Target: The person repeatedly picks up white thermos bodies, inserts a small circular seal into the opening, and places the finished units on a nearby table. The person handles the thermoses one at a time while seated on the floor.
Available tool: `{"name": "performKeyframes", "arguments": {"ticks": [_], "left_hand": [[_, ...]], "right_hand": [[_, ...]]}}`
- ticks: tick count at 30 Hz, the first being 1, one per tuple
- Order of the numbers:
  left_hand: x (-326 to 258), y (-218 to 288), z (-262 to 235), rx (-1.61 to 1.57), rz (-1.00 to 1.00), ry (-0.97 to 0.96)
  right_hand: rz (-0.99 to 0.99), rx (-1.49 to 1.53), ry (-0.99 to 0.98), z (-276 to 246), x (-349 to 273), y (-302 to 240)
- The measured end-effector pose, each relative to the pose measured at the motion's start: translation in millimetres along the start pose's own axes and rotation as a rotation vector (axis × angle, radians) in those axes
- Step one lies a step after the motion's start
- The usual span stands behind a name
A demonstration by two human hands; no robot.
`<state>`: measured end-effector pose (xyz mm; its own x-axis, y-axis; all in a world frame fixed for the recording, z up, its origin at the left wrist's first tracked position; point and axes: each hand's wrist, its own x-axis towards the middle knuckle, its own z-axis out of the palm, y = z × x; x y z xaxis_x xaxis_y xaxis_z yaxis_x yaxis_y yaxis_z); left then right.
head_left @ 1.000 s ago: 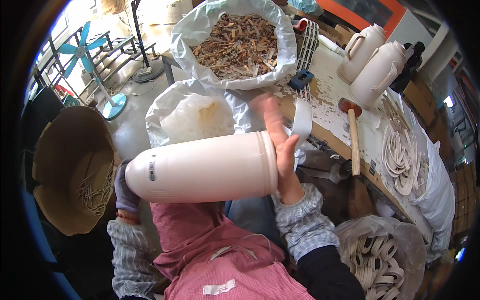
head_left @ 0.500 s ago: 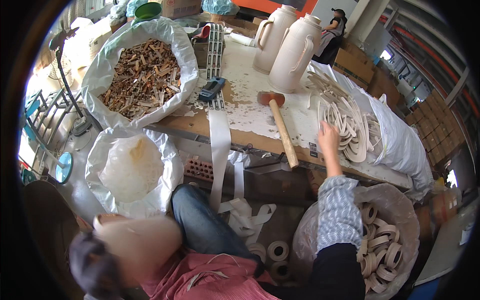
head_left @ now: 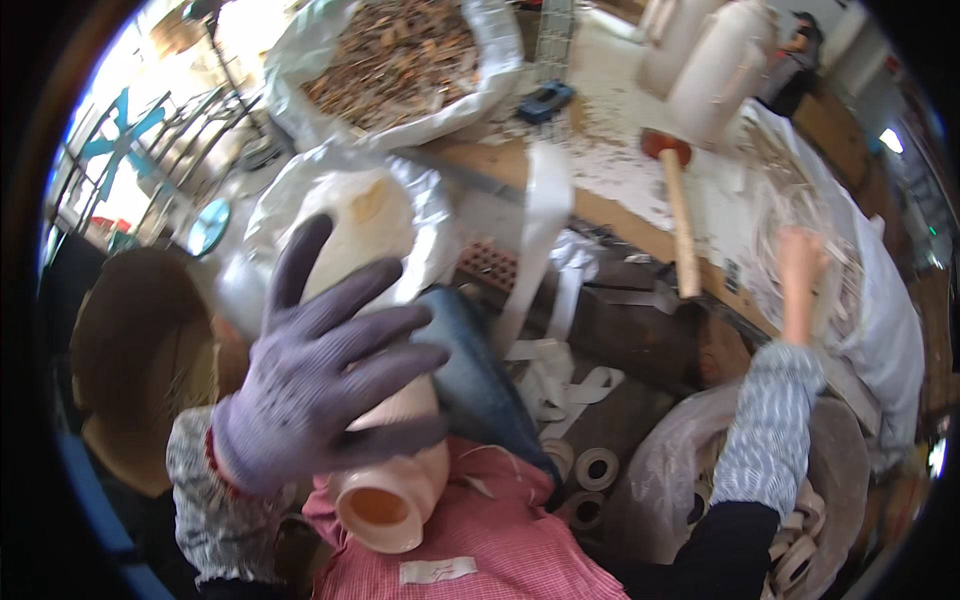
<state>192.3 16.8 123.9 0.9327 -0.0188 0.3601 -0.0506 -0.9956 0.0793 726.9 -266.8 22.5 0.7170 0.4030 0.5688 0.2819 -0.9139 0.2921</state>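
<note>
My left hand [head_left: 320, 370], in a purple-grey knitted glove, is held with its fingers spread over a pale pink thermos jug [head_left: 385, 510]. The jug lies across my lap with its open spouted mouth toward me; the glove hides part of its body. Out to the right, my bare right hand [head_left: 800, 262] is in among a bundle of thin pale strips [head_left: 845, 250] on the table. Its fingers look curled in, but blur hides whatever they hold.
On the table [head_left: 610, 150] lie a mallet [head_left: 684, 220] and a blue-black tool [head_left: 545, 102], with two thermos jugs [head_left: 722, 80] behind. Sacks hold brown pieces [head_left: 400, 65] and clear plastic [head_left: 345, 215]. A bag of rings [head_left: 645, 475] stands below right; white ribbon [head_left: 540, 220] hangs down.
The view has swung left and down. My left hand has come up over the jug, which now lies with its mouth toward me. The right hand stays at the strips, its fingers more curled.
</note>
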Motion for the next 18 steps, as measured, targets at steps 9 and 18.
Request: {"name": "performKeyframes", "arguments": {"ticks": [9, 18], "left_hand": [[9, -22, 50, 0.528, 0.196, 0.292], [-67, 0, 30, -1.205, -1.026, 0.323]], "right_hand": [[-0.471, 3.087, -1.026, -218, -145, -224], [-0.281, 2.558, -0.78, -225, -248, -310]]}}
